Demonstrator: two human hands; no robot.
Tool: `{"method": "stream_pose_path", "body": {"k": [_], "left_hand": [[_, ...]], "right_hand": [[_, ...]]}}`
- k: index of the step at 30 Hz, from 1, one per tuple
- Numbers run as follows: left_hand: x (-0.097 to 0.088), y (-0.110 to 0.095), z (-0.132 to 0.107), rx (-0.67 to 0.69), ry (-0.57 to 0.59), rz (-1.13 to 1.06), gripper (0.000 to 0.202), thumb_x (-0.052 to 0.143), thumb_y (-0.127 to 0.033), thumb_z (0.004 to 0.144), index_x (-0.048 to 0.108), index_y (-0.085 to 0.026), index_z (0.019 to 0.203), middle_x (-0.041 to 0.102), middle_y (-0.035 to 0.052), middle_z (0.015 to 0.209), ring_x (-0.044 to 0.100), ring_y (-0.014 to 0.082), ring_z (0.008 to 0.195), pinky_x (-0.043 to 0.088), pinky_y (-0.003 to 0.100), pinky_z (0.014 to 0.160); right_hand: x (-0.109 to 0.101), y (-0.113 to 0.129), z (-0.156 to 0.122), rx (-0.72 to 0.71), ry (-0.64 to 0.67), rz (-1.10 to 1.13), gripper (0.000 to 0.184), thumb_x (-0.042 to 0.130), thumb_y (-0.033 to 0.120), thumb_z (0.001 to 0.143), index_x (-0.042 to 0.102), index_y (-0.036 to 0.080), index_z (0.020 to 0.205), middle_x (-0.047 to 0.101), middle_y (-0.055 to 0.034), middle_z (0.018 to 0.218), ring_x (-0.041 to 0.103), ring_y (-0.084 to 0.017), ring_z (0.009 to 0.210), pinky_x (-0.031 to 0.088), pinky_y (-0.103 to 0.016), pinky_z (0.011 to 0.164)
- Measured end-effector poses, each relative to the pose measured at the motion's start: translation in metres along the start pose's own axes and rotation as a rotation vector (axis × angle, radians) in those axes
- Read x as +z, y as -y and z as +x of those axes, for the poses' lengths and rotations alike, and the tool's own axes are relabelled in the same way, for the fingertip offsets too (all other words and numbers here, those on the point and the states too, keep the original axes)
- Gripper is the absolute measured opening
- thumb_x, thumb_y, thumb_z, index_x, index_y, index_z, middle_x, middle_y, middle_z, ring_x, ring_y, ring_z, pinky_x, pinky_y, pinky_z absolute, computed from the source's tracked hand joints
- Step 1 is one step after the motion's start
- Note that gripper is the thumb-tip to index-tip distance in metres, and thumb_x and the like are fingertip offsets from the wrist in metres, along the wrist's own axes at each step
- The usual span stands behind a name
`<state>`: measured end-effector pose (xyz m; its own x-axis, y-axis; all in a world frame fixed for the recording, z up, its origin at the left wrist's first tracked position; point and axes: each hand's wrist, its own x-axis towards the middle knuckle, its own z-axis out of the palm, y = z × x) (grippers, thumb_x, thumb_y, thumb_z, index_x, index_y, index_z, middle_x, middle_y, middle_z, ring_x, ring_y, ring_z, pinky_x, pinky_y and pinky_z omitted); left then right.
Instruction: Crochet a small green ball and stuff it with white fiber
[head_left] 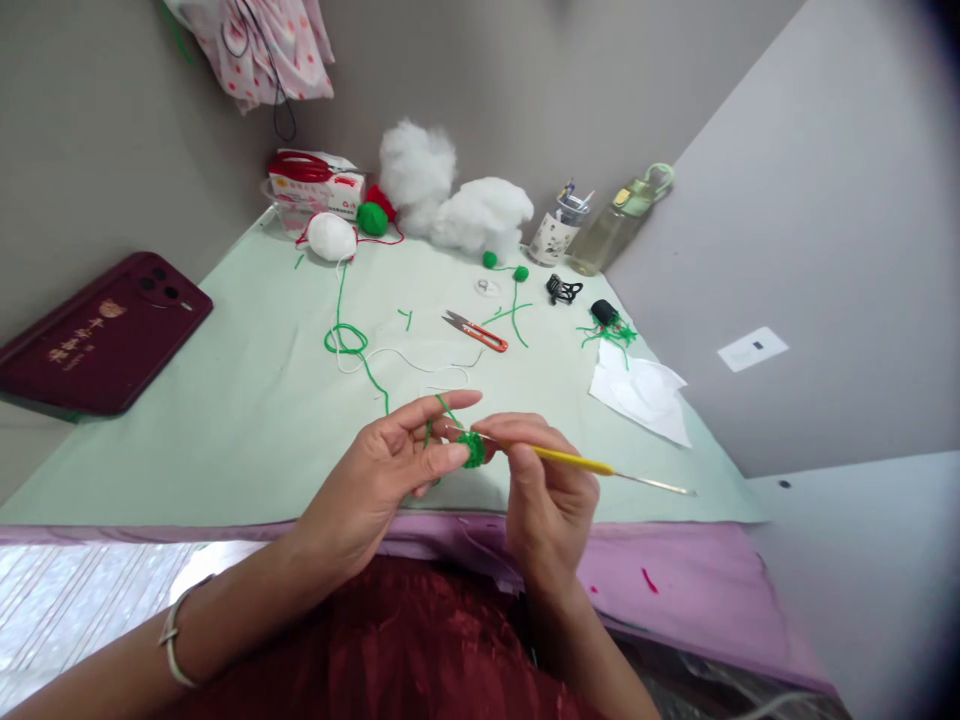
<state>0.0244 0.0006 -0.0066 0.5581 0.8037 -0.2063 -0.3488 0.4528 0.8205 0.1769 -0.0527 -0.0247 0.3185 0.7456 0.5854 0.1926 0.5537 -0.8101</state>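
Observation:
Between thumb and fingers, my left hand (394, 450) pinches a small round green crochet piece (472, 450). Green yarn (377, 385) runs from the table up over the raised left index finger. My right hand (551, 490) grips a crochet hook (574, 459) with a yellow handle and metal ends. One end of the hook meets the green piece, while the other points out to the right. Whether the hook tip sits inside a stitch, I cannot tell.
Thread snips (476, 331) lie beyond my hands. Behind stand a white yarn ball (332, 237), a green yarn ball (373, 218), white stuffing (480, 212), a pen cup (556, 235) and a bottle (611, 232). A dark red phone-like case (105, 335) leans at left; crumpled paper (637, 392) lies right.

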Motion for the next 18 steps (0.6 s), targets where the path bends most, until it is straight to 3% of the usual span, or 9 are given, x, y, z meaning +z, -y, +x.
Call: {"method": "stream_pose_path", "body": {"k": [4,6,8,11,14,18], "left_hand": [[0.004,0.004,0.001,0.051,-0.044,0.018,0.038,0.090,-0.028,0.081,0.082,-0.033,0.118,0.063,-0.0035,0.085,0.048,0.0073,0.071,0.040,0.018,0.064],[0.004,0.004,0.003,-0.001,-0.033,-0.018,0.041,0.090,-0.028,0.081,0.081,-0.031,0.120,0.060,-0.0041,0.080,0.044,0.0062,0.066,0.038,0.018,0.061],[0.002,0.002,0.005,-0.089,0.001,-0.096,0.040,0.088,-0.027,0.082,0.081,-0.026,0.121,0.052,-0.0060,0.067,0.038,0.0055,0.060,0.040,0.017,0.063],[-0.001,-0.002,0.006,-0.113,0.028,-0.186,0.031,0.085,-0.024,0.083,0.084,-0.019,0.114,0.039,-0.0093,0.056,0.033,0.0051,0.057,0.048,0.020,0.077],[-0.002,-0.001,0.005,-0.037,0.006,-0.113,0.029,0.086,-0.023,0.082,0.084,-0.023,0.111,0.056,-0.0060,0.067,0.040,0.0050,0.061,0.046,0.019,0.075],[0.000,0.004,0.002,0.014,-0.007,0.033,0.029,0.087,-0.024,0.083,0.084,-0.031,0.112,0.071,-0.0020,0.088,0.058,0.0097,0.081,0.045,0.020,0.076]], "right_hand": [[0.002,-0.002,-0.008,-0.151,0.026,-0.290,0.027,0.060,0.010,0.101,0.077,0.026,0.114,0.076,-0.0053,0.099,0.072,-0.018,0.089,0.061,-0.032,0.072],[0.000,-0.002,-0.013,-0.282,0.046,-0.454,0.033,0.065,0.009,0.097,0.076,0.027,0.122,0.076,-0.0068,0.107,0.073,-0.019,0.093,0.063,-0.034,0.075],[-0.002,-0.002,-0.013,-0.317,0.046,-0.494,0.035,0.066,0.009,0.096,0.076,0.029,0.124,0.076,-0.0071,0.109,0.073,-0.020,0.094,0.063,-0.035,0.076],[-0.004,0.000,-0.007,-0.141,-0.052,-0.272,0.027,0.060,0.012,0.101,0.079,0.027,0.112,0.075,-0.0035,0.093,0.070,-0.017,0.081,0.060,-0.033,0.071],[-0.002,0.000,-0.001,0.057,-0.078,0.022,0.023,0.058,0.017,0.103,0.080,0.027,0.102,0.073,-0.0013,0.087,0.065,-0.014,0.071,0.056,-0.031,0.066],[0.001,-0.002,-0.001,0.129,-0.006,0.065,0.020,0.063,0.020,0.102,0.081,0.028,0.102,0.077,-0.0028,0.097,0.070,-0.016,0.087,0.057,-0.031,0.073]]}}
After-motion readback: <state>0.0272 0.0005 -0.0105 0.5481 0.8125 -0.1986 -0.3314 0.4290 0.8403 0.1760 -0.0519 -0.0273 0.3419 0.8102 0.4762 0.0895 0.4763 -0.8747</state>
